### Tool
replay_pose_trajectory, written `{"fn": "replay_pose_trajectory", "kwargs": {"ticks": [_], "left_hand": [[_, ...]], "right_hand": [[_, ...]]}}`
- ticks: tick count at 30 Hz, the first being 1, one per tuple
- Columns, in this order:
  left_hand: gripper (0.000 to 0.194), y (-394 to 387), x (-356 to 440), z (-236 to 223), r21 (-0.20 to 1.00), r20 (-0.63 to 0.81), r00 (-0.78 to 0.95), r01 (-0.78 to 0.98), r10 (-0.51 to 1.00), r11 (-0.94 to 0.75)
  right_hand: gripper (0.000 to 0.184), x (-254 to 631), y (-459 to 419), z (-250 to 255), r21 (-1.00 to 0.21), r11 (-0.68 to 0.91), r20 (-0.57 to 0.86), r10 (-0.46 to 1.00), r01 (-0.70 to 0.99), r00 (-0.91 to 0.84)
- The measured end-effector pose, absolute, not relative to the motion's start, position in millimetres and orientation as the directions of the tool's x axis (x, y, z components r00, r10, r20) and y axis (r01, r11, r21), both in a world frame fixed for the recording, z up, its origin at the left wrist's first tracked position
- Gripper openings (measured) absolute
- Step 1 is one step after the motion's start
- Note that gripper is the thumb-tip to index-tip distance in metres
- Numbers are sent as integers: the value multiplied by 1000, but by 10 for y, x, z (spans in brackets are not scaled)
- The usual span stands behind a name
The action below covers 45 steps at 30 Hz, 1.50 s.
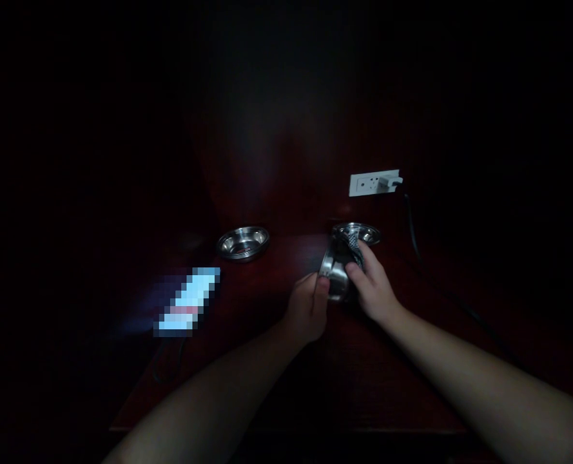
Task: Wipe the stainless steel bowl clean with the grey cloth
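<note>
My left hand [309, 308] grips the near left rim of a shiny metal bowl [335, 274], its thumb over the edge. The bowl is tipped on its side above the dark red table. A dark checked cloth [354, 248] is pinched in my right hand [374, 287], which presses it at the bowl's right side. Just behind the bowl lies a second metal dish [370, 232], partly covered by the cloth and fingers. Further left, a metal bowl [243, 243] rests upright on the table, apart from both hands.
A lit, blurred-out phone-like screen [189, 301] is at the left of the table [387, 393], a thin cable below it. On the back wall sits a white socket panel [374, 183] with a plug; its black cord [414, 238] runs down to the right. Surroundings are very dark.
</note>
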State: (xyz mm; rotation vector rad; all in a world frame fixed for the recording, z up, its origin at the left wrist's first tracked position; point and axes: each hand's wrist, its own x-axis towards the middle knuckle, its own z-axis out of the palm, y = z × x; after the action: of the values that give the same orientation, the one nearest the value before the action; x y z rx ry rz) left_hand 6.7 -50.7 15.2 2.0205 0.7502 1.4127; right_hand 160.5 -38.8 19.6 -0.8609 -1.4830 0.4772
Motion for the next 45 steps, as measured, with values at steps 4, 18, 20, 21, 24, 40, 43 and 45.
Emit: {"fn": "replay_pose_trajectory", "kwargs": {"ticks": [4, 18, 20, 21, 24, 40, 43, 45], "left_hand": [[49, -487, 119, 141, 860, 497, 159, 38, 853, -509], [42, -386, 269, 202, 820, -11, 19, -573, 1000, 20], [44, -370, 275, 235, 789, -54, 27, -611, 998, 59], [45, -363, 273, 248, 772, -63, 51, -630, 997, 81], [53, -358, 240, 259, 733, 6, 234, -662, 972, 155], [36, -388, 74, 144, 839, 391, 713, -16, 582, -544], [35, -406, 57, 175, 765, 477, 677, -6, 560, -644], [36, -423, 54, 188, 738, 497, 681, -6, 538, -674]], "right_hand": [[69, 1645, -398, 225, -521, 749, 792, 603, 410, -94], [78, 1686, -404, 317, -66, 836, 743, 405, 544, -533], [74, 1672, -389, 320, -85, 838, 754, 408, 539, -515], [71, 1669, -376, 319, -111, 836, 763, 418, 537, -493], [60, 1680, -328, 303, -260, 819, 798, 481, 511, -364], [33, 1654, -253, 155, -894, 391, 355, 916, -217, 188], [34, 1662, -254, 193, -909, 359, 320, 927, -214, 196], [35, 1644, -270, 211, -902, 357, 312, 928, -244, 202]]}}
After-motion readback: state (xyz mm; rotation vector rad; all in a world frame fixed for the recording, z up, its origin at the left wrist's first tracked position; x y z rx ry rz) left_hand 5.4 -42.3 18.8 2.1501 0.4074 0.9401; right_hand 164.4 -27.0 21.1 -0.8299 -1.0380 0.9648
